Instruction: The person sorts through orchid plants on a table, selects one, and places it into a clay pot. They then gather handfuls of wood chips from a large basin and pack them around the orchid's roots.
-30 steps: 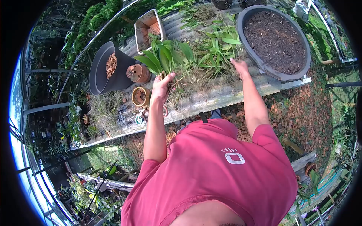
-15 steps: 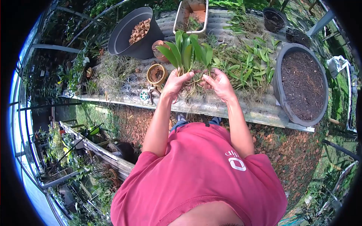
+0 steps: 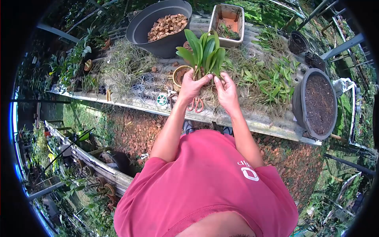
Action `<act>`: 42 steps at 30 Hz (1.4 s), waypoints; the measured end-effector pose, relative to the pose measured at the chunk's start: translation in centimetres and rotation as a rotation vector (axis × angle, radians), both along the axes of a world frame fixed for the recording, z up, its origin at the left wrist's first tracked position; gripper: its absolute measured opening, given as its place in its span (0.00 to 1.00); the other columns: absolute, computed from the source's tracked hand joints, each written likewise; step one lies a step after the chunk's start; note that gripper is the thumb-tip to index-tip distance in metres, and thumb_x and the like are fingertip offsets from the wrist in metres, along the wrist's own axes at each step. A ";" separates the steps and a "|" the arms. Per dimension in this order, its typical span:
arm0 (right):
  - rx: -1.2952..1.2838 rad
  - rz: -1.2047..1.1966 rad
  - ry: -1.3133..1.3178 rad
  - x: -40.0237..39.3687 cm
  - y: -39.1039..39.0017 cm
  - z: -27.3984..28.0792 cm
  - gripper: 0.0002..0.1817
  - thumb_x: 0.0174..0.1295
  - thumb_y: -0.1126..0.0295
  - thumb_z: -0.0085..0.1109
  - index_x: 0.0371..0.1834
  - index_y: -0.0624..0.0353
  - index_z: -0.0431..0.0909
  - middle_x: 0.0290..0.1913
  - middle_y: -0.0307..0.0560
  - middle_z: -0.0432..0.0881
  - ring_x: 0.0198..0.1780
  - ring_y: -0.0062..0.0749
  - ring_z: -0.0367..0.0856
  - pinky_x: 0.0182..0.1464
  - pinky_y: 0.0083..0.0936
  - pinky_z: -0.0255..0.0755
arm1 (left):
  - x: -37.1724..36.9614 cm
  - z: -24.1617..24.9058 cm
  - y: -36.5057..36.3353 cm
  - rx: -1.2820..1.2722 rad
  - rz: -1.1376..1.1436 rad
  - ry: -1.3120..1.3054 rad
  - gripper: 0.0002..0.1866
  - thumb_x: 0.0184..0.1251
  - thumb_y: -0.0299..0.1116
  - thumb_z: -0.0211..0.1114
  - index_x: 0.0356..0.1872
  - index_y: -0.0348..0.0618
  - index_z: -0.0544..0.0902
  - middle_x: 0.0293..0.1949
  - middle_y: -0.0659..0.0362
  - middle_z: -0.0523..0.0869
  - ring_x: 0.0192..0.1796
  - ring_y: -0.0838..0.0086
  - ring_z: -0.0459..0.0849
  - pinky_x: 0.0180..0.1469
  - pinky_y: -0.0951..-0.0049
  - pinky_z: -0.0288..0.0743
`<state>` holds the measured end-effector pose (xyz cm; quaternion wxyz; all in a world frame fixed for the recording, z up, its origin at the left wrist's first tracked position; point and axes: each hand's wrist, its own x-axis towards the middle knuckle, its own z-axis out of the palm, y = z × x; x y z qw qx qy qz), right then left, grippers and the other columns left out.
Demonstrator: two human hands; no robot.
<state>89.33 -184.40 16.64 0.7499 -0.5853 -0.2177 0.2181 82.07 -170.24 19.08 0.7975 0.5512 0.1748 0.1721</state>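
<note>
Above the near edge of the corrugated bench [image 3: 252, 122], upright leafy plants [image 3: 204, 51] held at the base by both hands: the left hand [image 3: 190, 87] closes thumb and fingers around the stems; the right hand [image 3: 227, 94], loosely curled, pinches them between thumb and fingertips. Small round pot [image 3: 176, 76] lies just beside the left hand; red-handled scissors [image 3: 196, 105] rest below, between the wrists; rectangular planter [image 3: 213, 19] stands beyond the leaves

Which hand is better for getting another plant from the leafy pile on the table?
Probably the right hand. It is nearer the leafy pile, while the left hand is farther away and grips the upright green plants near their base.
</note>
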 end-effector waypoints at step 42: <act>-0.161 0.440 -0.217 -7.9 7.8 4.4 0.21 0.74 0.71 0.57 0.66 0.68 0.69 0.55 0.65 0.82 0.57 0.58 0.83 0.59 0.43 0.76 | -9.5 1.5 7.3 0.458 0.661 -0.086 0.10 0.78 0.29 0.64 0.53 0.37 0.81 0.43 0.64 0.86 0.40 0.83 0.79 0.42 0.79 0.73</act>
